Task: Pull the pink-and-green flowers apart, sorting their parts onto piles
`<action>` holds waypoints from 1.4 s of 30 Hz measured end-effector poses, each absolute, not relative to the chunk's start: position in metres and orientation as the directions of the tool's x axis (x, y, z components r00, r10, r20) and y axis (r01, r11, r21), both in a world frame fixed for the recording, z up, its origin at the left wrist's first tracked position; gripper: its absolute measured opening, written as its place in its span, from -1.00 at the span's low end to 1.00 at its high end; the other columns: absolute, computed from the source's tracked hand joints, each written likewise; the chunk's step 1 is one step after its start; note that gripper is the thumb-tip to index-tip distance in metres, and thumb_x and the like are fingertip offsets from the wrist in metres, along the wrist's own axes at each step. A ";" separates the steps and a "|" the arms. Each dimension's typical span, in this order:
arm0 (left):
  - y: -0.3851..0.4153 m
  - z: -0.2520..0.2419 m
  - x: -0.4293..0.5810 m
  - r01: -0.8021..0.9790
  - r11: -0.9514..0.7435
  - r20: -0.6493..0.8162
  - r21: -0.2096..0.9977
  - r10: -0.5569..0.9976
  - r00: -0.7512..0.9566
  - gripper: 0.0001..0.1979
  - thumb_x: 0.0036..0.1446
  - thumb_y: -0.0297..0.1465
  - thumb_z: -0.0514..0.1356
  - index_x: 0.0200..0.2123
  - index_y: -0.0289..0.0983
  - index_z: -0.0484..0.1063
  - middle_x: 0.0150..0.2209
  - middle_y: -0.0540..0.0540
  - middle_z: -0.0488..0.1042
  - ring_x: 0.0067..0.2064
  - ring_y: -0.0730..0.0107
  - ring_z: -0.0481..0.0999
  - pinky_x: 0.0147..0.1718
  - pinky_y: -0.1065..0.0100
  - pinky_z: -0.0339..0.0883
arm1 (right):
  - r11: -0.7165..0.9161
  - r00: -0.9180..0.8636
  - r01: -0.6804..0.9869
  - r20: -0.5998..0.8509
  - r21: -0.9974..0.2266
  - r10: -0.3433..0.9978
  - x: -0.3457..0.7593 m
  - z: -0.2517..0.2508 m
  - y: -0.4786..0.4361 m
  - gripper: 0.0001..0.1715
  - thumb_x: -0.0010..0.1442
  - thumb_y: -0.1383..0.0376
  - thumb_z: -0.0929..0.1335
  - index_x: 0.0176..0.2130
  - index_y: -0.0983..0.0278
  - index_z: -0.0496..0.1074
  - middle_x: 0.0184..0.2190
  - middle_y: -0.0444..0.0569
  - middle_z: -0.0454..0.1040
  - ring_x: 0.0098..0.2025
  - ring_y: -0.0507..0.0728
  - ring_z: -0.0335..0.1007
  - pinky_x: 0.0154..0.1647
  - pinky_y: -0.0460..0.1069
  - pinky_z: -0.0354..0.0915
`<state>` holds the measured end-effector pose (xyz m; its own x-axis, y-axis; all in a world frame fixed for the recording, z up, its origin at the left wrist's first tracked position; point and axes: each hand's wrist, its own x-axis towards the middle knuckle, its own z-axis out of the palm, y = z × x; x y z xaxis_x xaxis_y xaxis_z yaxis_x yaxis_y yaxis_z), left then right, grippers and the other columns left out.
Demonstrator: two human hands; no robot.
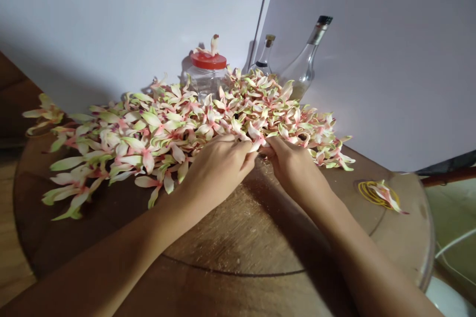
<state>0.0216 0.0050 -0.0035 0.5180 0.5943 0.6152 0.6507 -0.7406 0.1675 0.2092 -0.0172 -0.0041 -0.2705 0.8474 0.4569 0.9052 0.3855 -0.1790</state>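
Our left hand (pixel 226 161) and right hand (pixel 293 164) pinch one pink-white blossom (pixel 256 133); we count two glass bottles (pixel 304 67), one red-lidded jar (pixel 208 77).

The left hand (pixel 223 162) and right hand (pixel 293 162) pinch a flower (pixel 256 134) beside heaped blossoms (pixel 148 126).

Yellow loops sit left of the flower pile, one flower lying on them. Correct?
Wrong side: the head view shows the yellow loops right of the flower pile. One flower does lie on them.
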 end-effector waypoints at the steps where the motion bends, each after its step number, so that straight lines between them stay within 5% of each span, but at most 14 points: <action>1: 0.007 -0.003 0.020 0.661 -0.733 0.600 0.159 0.604 0.525 -0.82 0.29 -0.48 0.16 -0.11 -0.34 0.55 -0.38 -0.09 0.55 -0.32 0.34 0.49 -0.29 0.33 0.38 | 0.392 -0.275 0.902 0.458 -0.182 0.846 0.210 -0.004 -0.016 -0.76 0.41 0.31 0.18 -0.29 0.29 0.34 -0.48 -0.05 0.35 -0.54 0.01 0.11 -0.48 -0.05 0.03; 6: 0.013 -0.004 0.017 0.686 -0.722 0.561 0.089 0.605 0.564 -0.83 0.33 -0.47 0.14 -0.15 -0.39 0.53 -0.36 -0.14 0.54 -0.30 0.32 0.48 -0.29 0.32 0.37 | 0.391 -0.286 0.906 0.444 -0.164 0.849 0.210 -0.005 -0.015 -0.66 0.46 0.22 0.14 -0.27 0.28 0.35 -0.50 -0.04 0.35 -0.54 0.03 0.11 -0.48 -0.03 0.00; 17: 0.001 0.001 0.022 0.652 -0.754 0.542 0.075 0.580 0.608 -0.79 0.33 -0.58 0.05 -0.28 -0.39 0.48 -0.44 -0.11 0.44 -0.37 0.36 0.41 -0.37 0.36 0.31 | 0.439 -0.283 0.859 0.470 -0.263 0.836 0.208 0.003 -0.023 -0.72 0.27 0.42 0.22 -0.49 0.24 0.24 -0.65 -0.19 0.14 -0.62 -0.02 -0.02 -0.53 -0.05 -0.04; 23: 0.011 -0.004 0.018 0.674 -0.739 0.487 0.021 0.596 0.639 -0.76 0.35 -0.54 0.05 -0.28 -0.40 0.52 -0.38 -0.15 0.50 -0.30 0.30 0.47 -0.31 0.31 0.35 | 0.464 -0.354 0.843 0.370 -0.271 0.859 0.212 0.003 -0.017 -0.74 0.38 0.32 0.24 -0.32 0.30 0.44 -0.49 -0.03 0.46 -0.47 0.07 0.31 -0.41 -0.02 0.16; 28: 0.019 -0.008 0.015 0.702 -0.711 0.509 -0.048 0.587 0.629 -0.78 0.32 -0.55 0.09 -0.09 -0.41 0.52 -0.29 -0.15 0.58 -0.24 0.26 0.51 -0.23 0.27 0.39 | 0.495 -0.301 0.822 0.522 -0.281 0.798 0.210 0.000 -0.014 -0.71 0.36 0.27 0.33 0.02 0.33 0.48 -0.07 0.14 0.58 -0.08 0.22 0.52 -0.10 0.07 0.37; 33: 0.017 -0.005 0.015 0.716 -0.698 0.520 -0.022 0.604 0.604 -0.78 0.36 -0.44 0.08 -0.13 -0.38 0.52 -0.30 -0.16 0.57 -0.18 0.20 0.51 -0.11 0.19 0.40 | 0.524 -0.261 0.815 0.650 -0.248 0.713 0.208 -0.001 -0.016 -0.78 0.32 0.34 0.38 -0.04 0.31 0.54 -0.14 0.08 0.63 -0.16 0.16 0.57 -0.17 0.03 0.43; 42: 0.014 -0.002 0.013 0.663 -0.749 0.540 -0.010 0.554 0.634 -0.80 0.36 -0.46 0.10 -0.05 -0.36 0.48 -0.17 -0.16 0.56 -0.06 0.16 0.46 0.04 0.09 0.30 | 0.536 -0.274 0.800 0.630 -0.269 0.726 0.210 0.000 -0.017 -0.79 0.28 0.33 0.41 -0.08 0.31 0.56 -0.26 0.04 0.63 -0.26 0.12 0.54 -0.26 0.01 0.41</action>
<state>0.0127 0.0140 -0.0018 0.6337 0.5536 0.5403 0.6626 -0.7489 -0.0099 0.2102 -0.0168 0.0002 -0.2745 0.7263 0.6302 0.8004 0.5358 -0.2689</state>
